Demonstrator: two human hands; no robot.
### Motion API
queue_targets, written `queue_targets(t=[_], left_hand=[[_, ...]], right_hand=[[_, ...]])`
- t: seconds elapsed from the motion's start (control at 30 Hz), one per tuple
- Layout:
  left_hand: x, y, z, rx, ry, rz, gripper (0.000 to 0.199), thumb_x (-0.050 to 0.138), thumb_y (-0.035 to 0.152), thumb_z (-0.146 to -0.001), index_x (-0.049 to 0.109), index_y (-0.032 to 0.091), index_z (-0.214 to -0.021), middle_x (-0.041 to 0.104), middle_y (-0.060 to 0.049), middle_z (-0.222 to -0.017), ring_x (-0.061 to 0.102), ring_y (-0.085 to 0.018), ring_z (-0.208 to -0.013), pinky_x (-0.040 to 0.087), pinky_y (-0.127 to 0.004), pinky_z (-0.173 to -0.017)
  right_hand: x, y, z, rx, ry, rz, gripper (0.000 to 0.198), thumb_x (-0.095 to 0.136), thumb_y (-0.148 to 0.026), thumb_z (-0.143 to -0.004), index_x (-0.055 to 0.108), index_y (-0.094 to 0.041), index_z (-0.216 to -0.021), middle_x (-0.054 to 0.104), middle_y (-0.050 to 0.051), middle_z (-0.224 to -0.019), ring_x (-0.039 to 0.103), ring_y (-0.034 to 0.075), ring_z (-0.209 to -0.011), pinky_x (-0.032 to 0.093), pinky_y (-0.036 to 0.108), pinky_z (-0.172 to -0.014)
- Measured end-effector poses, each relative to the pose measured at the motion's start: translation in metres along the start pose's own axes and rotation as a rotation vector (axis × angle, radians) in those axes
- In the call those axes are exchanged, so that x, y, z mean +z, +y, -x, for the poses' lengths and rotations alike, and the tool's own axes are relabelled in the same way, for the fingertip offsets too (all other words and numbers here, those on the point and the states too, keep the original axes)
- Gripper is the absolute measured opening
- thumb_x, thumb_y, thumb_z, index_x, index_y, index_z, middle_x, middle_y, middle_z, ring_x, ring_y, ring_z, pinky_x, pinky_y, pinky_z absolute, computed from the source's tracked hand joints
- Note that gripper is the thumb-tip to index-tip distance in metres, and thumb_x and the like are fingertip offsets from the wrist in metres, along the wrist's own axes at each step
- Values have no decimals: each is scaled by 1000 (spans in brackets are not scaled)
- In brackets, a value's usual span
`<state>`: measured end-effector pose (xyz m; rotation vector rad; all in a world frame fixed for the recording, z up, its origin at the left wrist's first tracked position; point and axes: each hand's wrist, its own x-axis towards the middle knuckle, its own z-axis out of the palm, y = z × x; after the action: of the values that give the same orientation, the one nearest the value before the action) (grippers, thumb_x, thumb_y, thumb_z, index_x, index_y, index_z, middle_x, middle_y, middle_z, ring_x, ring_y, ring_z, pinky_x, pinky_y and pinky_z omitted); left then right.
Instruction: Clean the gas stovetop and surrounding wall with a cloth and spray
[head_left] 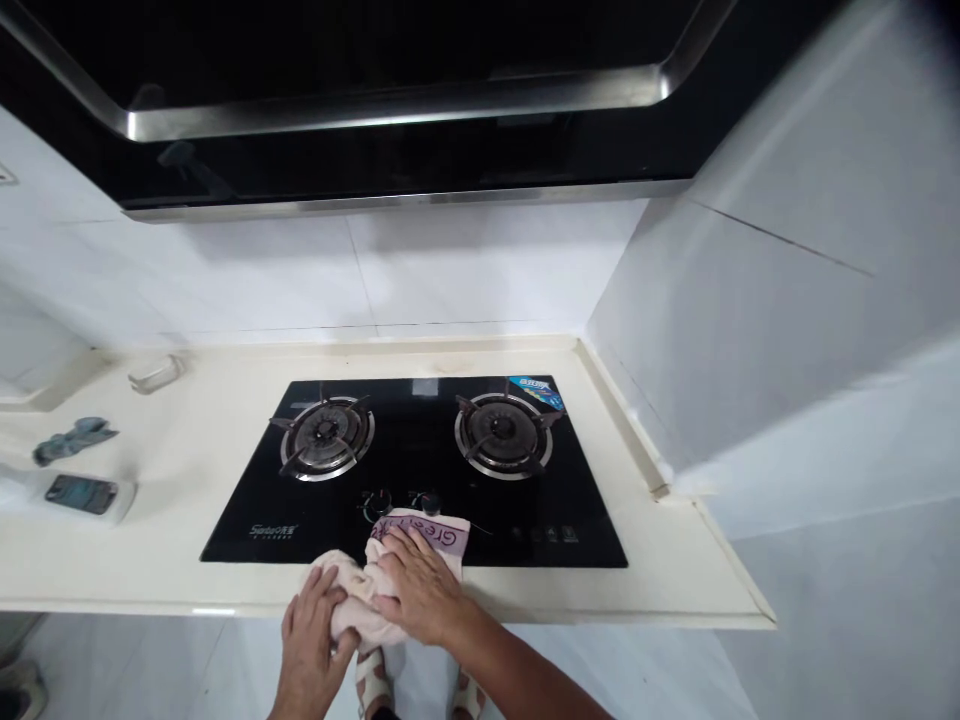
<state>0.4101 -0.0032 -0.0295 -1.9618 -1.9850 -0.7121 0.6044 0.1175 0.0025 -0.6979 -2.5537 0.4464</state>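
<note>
A pale pink cloth (358,622) with a purple printed band lies bunched over the front edge of the black gas stove (435,450). My left hand (309,625) grips the cloth's left side, thumb and fingers around a fold. On the right part of the cloth rests my right hand (421,585), its fingers and thumb closed over the fabric near the stove's front. Just behind the cloth are two control knobs (430,503), partly close to its printed band. Fabric under both palms is hidden.
Two burners with pan supports stand on the stove, the left burner (327,432) and the right burner (503,430). On the counter (172,510) at left lie a phone (81,493), a crumpled grey-blue cloth (75,440) and a clear plastic piece (155,373). A range hood (405,160) hangs overhead; a wall (750,300) stands right.
</note>
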Motion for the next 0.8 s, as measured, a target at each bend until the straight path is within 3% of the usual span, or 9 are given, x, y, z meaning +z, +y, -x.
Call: queue_targets(t=[0.13,0.3,0.4,0.5,0.63,0.8], left_hand=[[15,36,-8,133,-87,31,40,55,36,-86,59,23,-123,56,-10,-142,42,-32,-138,37,-48,-106],[41,125,-34,304,-307,170,69,61,40,-84,40,22,-147,43,-13,-153,38,-33,-140,28,-51,-113],[58,176,-56,419,-415,270,73,58,51,-86,35,26,-151,39,-10,-157,36,-33,-141,29,-49,-111],[71,212,-72,588,-408,308,66,50,52,-92,33,29,-152,35,-6,-159,36,-31,-140,31,-46,-108],[75,231,-78,650,-342,297,48,45,48,-97,47,31,-141,42,-4,-154,40,-27,-135,31,-41,-104],[62,199,-64,612,-350,307,28,49,34,-96,60,27,-121,55,-3,-140,47,-23,-125,31,-39,-103]], right_hand=[[-15,38,30,174,101,58,53,64,-36,-87,53,-16,-134,44,11,-149,30,25,-143,21,44,-122],[-59,115,103,367,280,289,51,54,-25,-82,53,-12,-132,44,16,-147,34,30,-140,22,52,-118],[-83,161,149,515,374,369,54,45,-32,-85,50,-11,-135,47,16,-143,38,30,-136,26,51,-115],[-93,190,196,796,465,436,62,37,-48,-88,53,-6,-130,50,23,-137,40,36,-134,30,57,-111],[-88,189,232,963,507,489,76,28,-62,-90,49,-5,-136,44,27,-142,35,43,-136,28,66,-106],[-61,140,210,836,552,494,79,29,-63,-95,40,-2,-143,41,32,-142,33,50,-136,32,71,-101]])
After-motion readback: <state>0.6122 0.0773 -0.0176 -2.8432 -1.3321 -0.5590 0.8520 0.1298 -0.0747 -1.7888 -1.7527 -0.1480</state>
